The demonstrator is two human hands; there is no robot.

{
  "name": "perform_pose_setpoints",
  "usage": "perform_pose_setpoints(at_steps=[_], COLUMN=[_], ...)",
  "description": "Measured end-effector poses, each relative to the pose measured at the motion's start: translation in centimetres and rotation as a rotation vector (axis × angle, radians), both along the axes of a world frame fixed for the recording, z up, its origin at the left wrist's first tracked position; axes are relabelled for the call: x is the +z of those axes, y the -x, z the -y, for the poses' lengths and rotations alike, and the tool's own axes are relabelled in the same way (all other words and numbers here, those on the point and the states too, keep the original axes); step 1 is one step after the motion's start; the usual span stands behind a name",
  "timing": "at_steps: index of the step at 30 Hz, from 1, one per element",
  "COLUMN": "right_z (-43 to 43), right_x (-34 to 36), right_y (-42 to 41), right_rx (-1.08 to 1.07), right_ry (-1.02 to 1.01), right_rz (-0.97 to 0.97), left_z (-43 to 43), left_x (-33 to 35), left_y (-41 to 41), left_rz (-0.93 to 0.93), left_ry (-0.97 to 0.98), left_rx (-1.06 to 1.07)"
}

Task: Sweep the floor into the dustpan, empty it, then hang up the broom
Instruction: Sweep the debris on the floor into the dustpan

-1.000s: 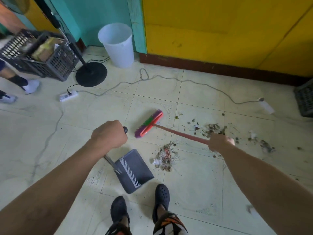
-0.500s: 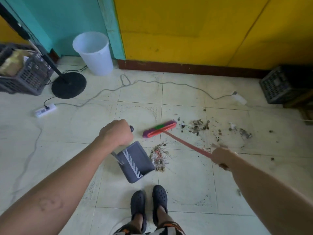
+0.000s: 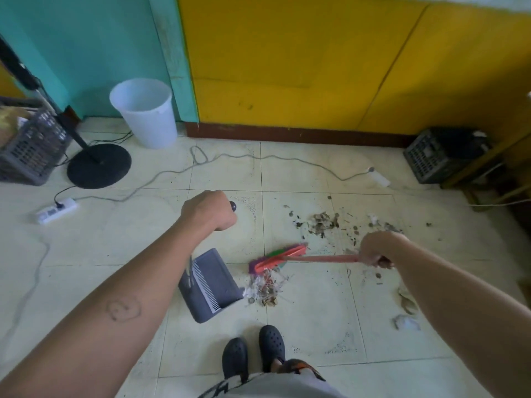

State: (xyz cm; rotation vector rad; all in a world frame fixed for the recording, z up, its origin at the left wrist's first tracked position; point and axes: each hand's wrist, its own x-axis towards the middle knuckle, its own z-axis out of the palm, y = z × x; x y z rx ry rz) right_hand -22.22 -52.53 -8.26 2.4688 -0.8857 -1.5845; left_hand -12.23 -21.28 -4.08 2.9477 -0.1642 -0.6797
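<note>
My left hand [image 3: 208, 211] grips the top of the long handle of a grey dustpan [image 3: 211, 285], which rests on the tiled floor with its mouth facing right. My right hand [image 3: 377, 251] is closed around the red handle of the broom [image 3: 277, 258]. The broom's red head with purple and green bristles sits just beyond a small pile of debris [image 3: 265, 288], which lies right at the dustpan's mouth. More dirt [image 3: 324, 222] is scattered farther out on the tiles, beyond the broom.
A white bin [image 3: 145, 113] stands by the teal wall. A fan base [image 3: 99, 169], power strip [image 3: 56, 209] and grey cable [image 3: 230, 159] cross the floor behind. Crates sit at far left [image 3: 28, 150] and right [image 3: 434, 156]. My feet in black clogs [image 3: 254, 354] are below the pile.
The broom head has swung back toward me and now sits right behind the debris pile. My right hand moved rightward and up the view; the dustpan has stayed by the pile.
</note>
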Motion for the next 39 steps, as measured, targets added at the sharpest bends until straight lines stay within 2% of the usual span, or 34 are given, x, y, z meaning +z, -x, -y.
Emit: perform_pose_setpoints(at_steps=[4,7,16,24,32,39], right_z=[-0.2,0.2,2.1,10.0,20.0,28.3], right_x=[1.0,1.4,-0.1,-3.7,-9.9,-10.9], right_y=[0.4,0.3,-3.1,-10.9,-18.6,-21.2], right_rx=[-0.026,-0.004,0.082,0.016,0.07,0.04], right_ry=[0.027,0.048,0.013,-0.151,-0.18,-0.186], right_rz=[0.075,0.221,0.429,0.435,0.434,0.402], left_z=[-0.6,-0.7,2.2,11.4,23.4,29.9], left_x=[0.1,0.4,1.2,1.6,1.3,-0.2], left_y=[-0.1,-0.4,-2.5,-6.2,-10.7,-13.5], left_rz=[0.054,0.076,0.016,0.014,-0.121,-0.136], left_ry=[0.019,0.036,0.042,0.021,-0.042,-0.071], left_rx=[-0.007,-0.006,0.085,0.143,0.17,0.201])
